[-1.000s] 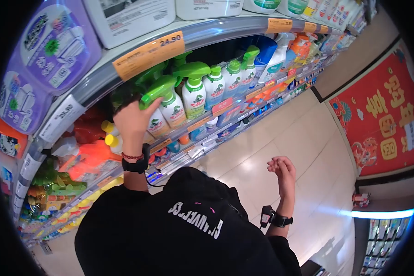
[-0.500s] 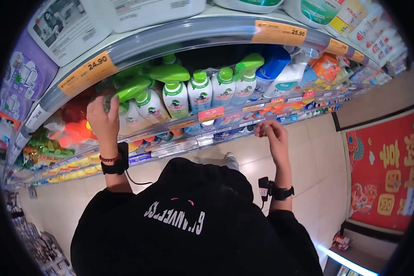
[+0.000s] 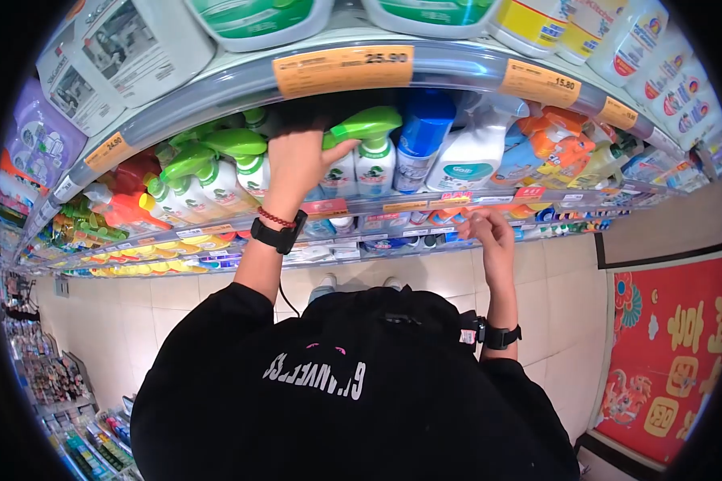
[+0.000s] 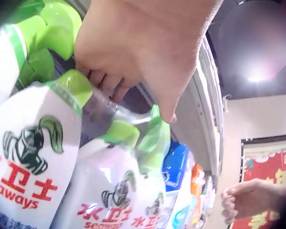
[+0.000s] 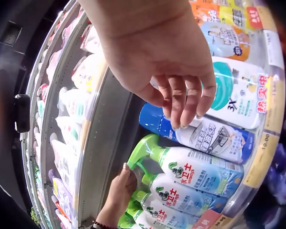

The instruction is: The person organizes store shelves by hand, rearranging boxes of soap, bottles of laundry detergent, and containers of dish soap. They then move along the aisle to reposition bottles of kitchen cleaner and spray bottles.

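Observation:
My left hand [image 3: 297, 164] reaches over a row of white Seaways bottles on the shelf. In the left wrist view its fingers [image 4: 112, 86] extend behind the green-capped bottle [image 4: 35, 148], their tips partly hidden, and the thumb hangs apart from them. The right wrist view has that thumb right at the green head of a spray bottle [image 5: 200, 167]. My right hand [image 3: 493, 236] is held before the shelf, fingers loosely bent with nothing in them. From its wrist camera, this hand overlaps a blue-capped spray can [image 5: 214, 136] and a white bottle with a teal label [image 5: 243, 90].
An upper shelf edge [image 3: 449, 68] with orange price tags curves above the left hand, carrying large white jugs [image 3: 128, 52]. Orange packs [image 3: 557, 128] stand farther right. Below is a tiled floor [image 3: 208, 305]; a red mat [image 3: 666, 353] lies at right.
The left hand has moved right along the row, from the green-headed sprayers at left to the bottles near the blue-capped can. The view has shifted right; the right hand stays empty.

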Available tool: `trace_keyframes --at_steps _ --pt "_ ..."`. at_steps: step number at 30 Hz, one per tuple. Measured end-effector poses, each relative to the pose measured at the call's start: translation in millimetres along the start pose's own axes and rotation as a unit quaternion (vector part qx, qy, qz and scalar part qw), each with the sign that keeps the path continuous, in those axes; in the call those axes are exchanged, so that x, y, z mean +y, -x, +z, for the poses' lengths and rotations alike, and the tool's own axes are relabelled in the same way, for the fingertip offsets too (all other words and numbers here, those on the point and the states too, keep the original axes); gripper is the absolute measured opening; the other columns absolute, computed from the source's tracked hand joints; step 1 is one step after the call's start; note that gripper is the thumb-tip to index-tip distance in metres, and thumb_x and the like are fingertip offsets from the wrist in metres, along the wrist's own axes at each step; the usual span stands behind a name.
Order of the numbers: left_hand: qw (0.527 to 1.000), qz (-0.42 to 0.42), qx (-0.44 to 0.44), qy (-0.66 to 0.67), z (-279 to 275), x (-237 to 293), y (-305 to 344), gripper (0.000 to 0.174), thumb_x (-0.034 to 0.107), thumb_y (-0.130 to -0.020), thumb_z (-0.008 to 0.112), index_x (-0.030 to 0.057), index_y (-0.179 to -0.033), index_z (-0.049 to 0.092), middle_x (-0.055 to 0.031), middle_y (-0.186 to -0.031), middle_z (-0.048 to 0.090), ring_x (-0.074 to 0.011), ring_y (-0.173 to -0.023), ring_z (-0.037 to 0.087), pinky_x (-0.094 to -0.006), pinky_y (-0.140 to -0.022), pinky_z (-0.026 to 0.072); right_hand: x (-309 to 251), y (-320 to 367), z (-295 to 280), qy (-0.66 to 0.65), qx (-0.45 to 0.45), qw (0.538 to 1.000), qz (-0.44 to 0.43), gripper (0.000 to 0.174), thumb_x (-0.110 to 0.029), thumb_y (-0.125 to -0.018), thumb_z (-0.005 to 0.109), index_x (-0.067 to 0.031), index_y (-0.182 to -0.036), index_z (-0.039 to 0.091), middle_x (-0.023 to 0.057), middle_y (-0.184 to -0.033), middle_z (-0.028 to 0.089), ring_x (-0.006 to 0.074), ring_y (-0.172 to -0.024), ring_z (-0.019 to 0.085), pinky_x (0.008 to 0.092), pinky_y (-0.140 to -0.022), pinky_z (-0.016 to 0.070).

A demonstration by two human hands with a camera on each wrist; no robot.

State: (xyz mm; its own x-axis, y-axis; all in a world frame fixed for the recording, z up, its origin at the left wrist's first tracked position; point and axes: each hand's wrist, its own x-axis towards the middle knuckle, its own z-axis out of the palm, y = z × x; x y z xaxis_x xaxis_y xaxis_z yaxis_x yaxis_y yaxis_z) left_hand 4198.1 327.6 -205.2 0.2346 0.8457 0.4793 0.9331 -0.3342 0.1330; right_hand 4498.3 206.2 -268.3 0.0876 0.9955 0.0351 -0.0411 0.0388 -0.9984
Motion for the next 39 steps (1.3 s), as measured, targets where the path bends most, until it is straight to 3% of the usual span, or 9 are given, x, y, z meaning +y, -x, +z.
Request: trace_keyframes --at_steps 6,7,10,15,22,23,30,31,39 --pt "0.996 -0.047 -0.038 -0.059 2 0 0 0.052 0.062 -0.077 0.056 0.0118 -0.082 0.070 -0.0124 -0.065 0.063 -0.0318 -0.061 0.063 -0.0407 -0.053 0.0476 22 -9 -29 0.008 -0.035 0.998 0.059 0.015 -0.011 -0.093 0.051 0.0008 -0.096 0.059 0.0093 -0.078 0.066 0.0133 -0.068 0.062 0.0246 -0.065 0.0485" --pt "0.998 -0.052 -0.010 -0.028 2 3 1 0.057 0.059 -0.076 0.058 0.0039 -0.064 0.066 -0.0184 -0.058 0.058 -0.0367 -0.058 0.059 -0.0444 -0.055 0.0460 23 -11 -31 0.000 -0.045 0.997 0.056 0.014 -0.011 -0.093 0.051 0.0007 -0.096 0.059 0.0092 -0.078 0.066 0.0133 -0.069 0.062 0.0244 -0.065 0.0485" --pt "0.998 -0.045 0.026 -0.040 8 0 2 0.058 0.059 -0.077 0.057 0.0039 -0.062 0.064 -0.0188 -0.058 0.057 -0.0372 -0.057 0.058 -0.0446 -0.054 0.0452 25 -22 -33 -0.022 -0.073 0.996 0.048 0.013 -0.010 -0.093 0.052 0.0003 -0.096 0.059 0.0081 -0.079 0.065 0.0127 -0.071 0.062 0.0236 -0.066 0.0479" --pt "0.996 -0.037 0.052 -0.069 14 -3 7 0.048 0.057 -0.076 0.060 0.0123 -0.092 0.070 -0.0117 -0.072 0.064 -0.0316 -0.065 0.062 -0.0410 -0.056 0.0484 18 -41 -25 0.028 -0.058 0.998 0.015 0.012 -0.009 -0.091 0.055 0.0005 -0.098 0.059 0.0068 -0.082 0.063 0.0128 -0.075 0.060 0.0242 -0.069 0.0470" --pt "0.996 -0.011 0.088 -0.032 13 -3 13 0.044 0.049 -0.075 0.067 0.0098 -0.094 0.068 -0.0105 -0.077 0.065 -0.0308 -0.070 0.062 -0.0403 -0.062 0.0483 -38 -93 7 0.246 0.260 0.882 -0.307 0.043 -0.013 -0.081 0.069 0.0041 -0.114 0.048 0.0180 -0.107 0.054 0.0283 -0.098 0.055 0.0347 -0.090 0.0425" --pt "0.995 -0.005 0.094 -0.040 16 -5 13 0.044 0.049 -0.073 0.067 0.0098 -0.092 0.068 -0.0103 -0.078 0.064 -0.0304 -0.071 0.062 -0.0399 -0.064 0.0477 -39 -103 8 0.267 0.258 0.877 -0.306 0.060 -0.015 -0.076 0.075 0.0058 -0.120 0.042 0.0205 -0.114 0.051 0.0337 -0.103 0.052 0.0377 -0.093 0.0401" --pt "0.989 0.010 0.141 -0.039 17 -1 13 0.041 0.047 -0.071 0.069 0.0092 -0.087 0.067 -0.0085 -0.074 0.063 -0.0291 -0.069 0.061 -0.0388 -0.063 0.0460 -47 -132 32 0.232 0.234 0.926 -0.185 0.082 -0.030 -0.067 0.082 0.0052 -0.126 0.038 0.0257 -0.112 0.059 0.0394 -0.103 0.059 0.0394 -0.089 0.0452" --pt "0.989 0.011 0.145 -0.041 18 -2 14 0.041 0.048 -0.071 0.070 0.0092 -0.085 0.067 -0.0080 -0.073 0.063 -0.0283 -0.068 0.061 -0.0383 -0.062 0.0456 -38 -136 32 0.273 0.264 0.894 -0.238 0.084 -0.030 -0.064 0.083 0.0044 -0.125 0.038 0.0254 -0.106 0.061 0.0421 -0.098 0.060 0.0407 -0.084 0.0469" --pt "0.984 0.008 0.173 -0.040 24 -3 12 0.042 0.050 -0.070 0.070 0.0099 -0.083 0.067 -0.0067 -0.074 0.064 -0.0266 -0.068 0.061 -0.0368 -0.062 0.0455 -30 -144 20 0.274 0.217 0.902 -0.254 0.069 -0.019 -0.059 0.082 0.0030 -0.113 0.046 0.0216 -0.102 0.063 0.0353 -0.092 0.063 0.0384 -0.081 0.0485"
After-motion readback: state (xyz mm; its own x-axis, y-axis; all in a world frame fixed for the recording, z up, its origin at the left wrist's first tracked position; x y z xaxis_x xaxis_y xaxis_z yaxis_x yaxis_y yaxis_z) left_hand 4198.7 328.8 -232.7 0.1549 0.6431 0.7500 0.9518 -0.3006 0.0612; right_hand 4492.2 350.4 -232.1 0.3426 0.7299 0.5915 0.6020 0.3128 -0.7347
